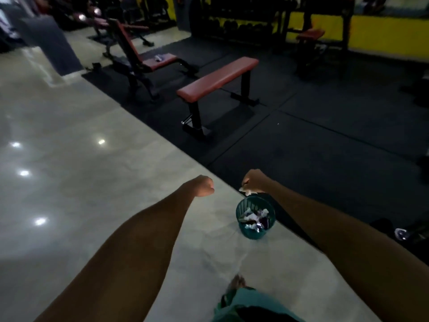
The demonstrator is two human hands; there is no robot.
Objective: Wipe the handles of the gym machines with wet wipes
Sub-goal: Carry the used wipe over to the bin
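Both bare forearms reach forward over a pale, glossy tiled floor (92, 182). The left hand (204, 185) is clenched into a fist and holds nothing that shows. The right hand (254, 181) is curled around a crumpled white wet wipe (246, 191), a scrap of which sticks out below the knuckles. It hangs just above the far rim of a small green bin (251, 233) that stands on the tiles near the edge of the black rubber mat (325, 147); the bin holds crumpled white wipes and some dark wrappers. Farther off on the mat stands a flat bench with a red pad (217, 80). Left of it and farther away is an incline bench (148, 59) with a small pale item lying on its seat. A yellow wall (383, 31) runs along the far right, dim and blurred.
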